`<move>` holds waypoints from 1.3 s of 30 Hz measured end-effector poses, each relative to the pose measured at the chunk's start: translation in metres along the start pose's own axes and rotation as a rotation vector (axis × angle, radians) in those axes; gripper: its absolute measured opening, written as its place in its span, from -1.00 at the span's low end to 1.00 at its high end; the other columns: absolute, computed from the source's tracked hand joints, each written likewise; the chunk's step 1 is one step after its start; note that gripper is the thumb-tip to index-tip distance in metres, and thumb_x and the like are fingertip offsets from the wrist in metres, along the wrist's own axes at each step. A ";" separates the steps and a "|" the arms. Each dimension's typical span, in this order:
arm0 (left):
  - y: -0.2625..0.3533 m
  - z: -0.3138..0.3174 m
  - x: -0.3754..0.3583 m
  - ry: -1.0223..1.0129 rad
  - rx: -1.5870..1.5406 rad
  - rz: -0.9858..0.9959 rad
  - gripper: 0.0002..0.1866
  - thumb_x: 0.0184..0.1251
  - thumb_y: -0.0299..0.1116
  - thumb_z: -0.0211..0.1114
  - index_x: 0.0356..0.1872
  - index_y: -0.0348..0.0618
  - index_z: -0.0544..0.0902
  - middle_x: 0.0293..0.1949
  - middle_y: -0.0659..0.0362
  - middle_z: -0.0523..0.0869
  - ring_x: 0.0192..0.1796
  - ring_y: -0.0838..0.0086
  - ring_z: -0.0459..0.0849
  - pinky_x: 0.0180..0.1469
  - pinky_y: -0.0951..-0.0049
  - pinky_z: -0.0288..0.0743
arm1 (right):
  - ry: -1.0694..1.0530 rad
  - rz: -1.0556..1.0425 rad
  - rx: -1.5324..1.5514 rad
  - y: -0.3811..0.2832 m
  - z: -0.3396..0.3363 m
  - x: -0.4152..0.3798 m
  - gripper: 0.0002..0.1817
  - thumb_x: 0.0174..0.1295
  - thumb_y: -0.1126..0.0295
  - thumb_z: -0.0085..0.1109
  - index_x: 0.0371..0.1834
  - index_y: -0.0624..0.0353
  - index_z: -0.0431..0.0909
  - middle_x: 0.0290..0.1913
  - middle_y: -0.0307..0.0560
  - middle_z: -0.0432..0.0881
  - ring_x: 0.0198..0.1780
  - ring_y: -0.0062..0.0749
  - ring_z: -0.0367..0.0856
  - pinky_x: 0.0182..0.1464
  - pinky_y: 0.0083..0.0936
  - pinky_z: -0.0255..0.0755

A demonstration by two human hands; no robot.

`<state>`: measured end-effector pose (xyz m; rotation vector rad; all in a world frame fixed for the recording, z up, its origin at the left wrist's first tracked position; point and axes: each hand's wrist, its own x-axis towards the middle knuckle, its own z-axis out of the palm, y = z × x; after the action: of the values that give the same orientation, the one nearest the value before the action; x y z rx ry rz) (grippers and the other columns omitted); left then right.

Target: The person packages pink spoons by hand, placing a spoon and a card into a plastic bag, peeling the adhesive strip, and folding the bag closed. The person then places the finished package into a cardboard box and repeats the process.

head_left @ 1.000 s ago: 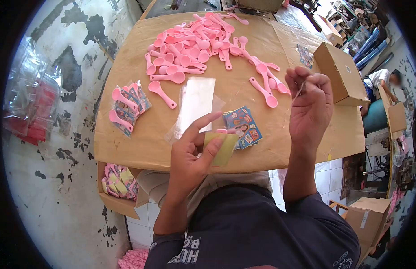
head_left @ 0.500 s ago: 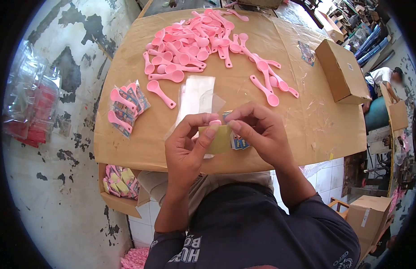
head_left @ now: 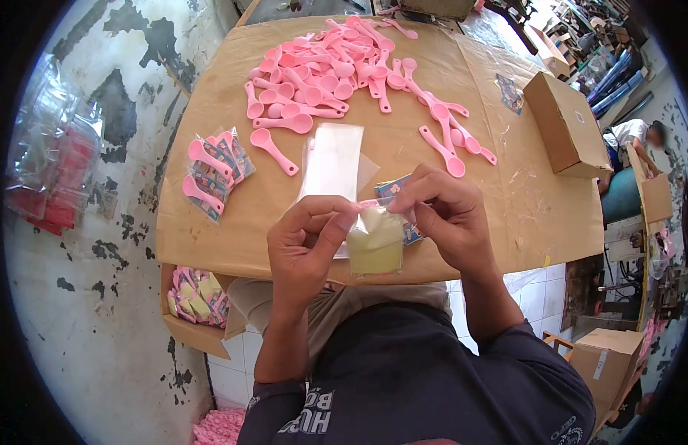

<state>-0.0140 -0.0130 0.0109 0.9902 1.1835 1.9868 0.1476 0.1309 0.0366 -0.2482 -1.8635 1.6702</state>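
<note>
My left hand (head_left: 307,241) and my right hand (head_left: 444,215) together pinch the top of a small clear packet (head_left: 375,248) with a yellow card and a pink spoon inside, held just above the table's near edge. Behind the packet lies a stack of printed cards (head_left: 398,189), partly hidden by my right hand. A pile of clear plastic bags (head_left: 333,159) lies in the middle of the cardboard-covered table (head_left: 233,230). Many loose pink spoons (head_left: 322,70) are heaped at the far side.
Several filled spoon packets (head_left: 214,170) lie at the table's left. A cardboard box (head_left: 563,122) sits at the right. Below the near-left edge a box (head_left: 195,300) holds finished packets. Bagged goods (head_left: 51,159) lie on the floor at left. Another person (head_left: 637,137) is far right.
My right hand came down from in front of me and joined the left hand. The yellow card now hangs inside a clear packet between both hands.
</note>
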 end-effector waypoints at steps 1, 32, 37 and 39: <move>0.000 -0.003 -0.001 -0.013 0.010 -0.009 -0.87 0.58 -0.49 0.30 0.00 -0.31 0.69 -0.15 0.03 0.86 -0.11 0.60 0.77 -0.11 0.60 0.60 | -0.002 0.000 0.000 0.000 0.000 0.000 -0.85 0.46 0.59 0.16 -0.06 0.27 0.74 -0.15 -0.16 0.67 -0.14 -0.63 0.58 -0.12 -0.63 0.42; 0.010 0.001 -0.005 -0.125 0.033 -0.215 -0.56 0.45 -0.64 0.34 0.32 -0.39 0.56 0.07 0.00 0.81 0.09 0.47 0.77 0.12 0.49 0.67 | 0.201 0.006 0.111 0.002 0.022 -0.007 -0.50 0.31 0.62 0.40 0.28 0.20 0.44 -0.10 -0.27 0.56 -0.14 -0.72 0.61 -0.13 -0.74 0.48; 0.014 -0.027 -0.010 -0.040 0.218 -0.004 -0.72 0.50 -0.62 0.29 0.16 -0.31 0.73 0.10 0.06 0.83 0.13 0.49 0.76 0.20 0.42 0.63 | 0.115 0.079 -0.293 0.002 0.024 -0.002 -0.54 0.24 0.57 0.48 0.18 0.20 0.53 -0.10 -0.27 0.55 -0.31 -0.79 0.46 -0.32 -0.75 0.36; 0.028 -0.047 -0.010 0.147 0.370 0.204 -0.68 0.47 -0.63 0.28 0.19 -0.30 0.74 0.13 0.06 0.82 0.27 0.35 0.73 0.32 0.32 0.57 | 0.187 0.001 -0.443 0.005 0.022 0.000 -0.67 0.25 0.55 0.46 0.05 0.22 0.60 -0.11 -0.27 0.54 -0.42 -0.79 0.32 -0.42 -0.74 0.25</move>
<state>-0.0520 -0.0535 0.0187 1.2025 1.6306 2.0681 0.1335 0.1135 0.0314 -0.5655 -2.0642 1.1699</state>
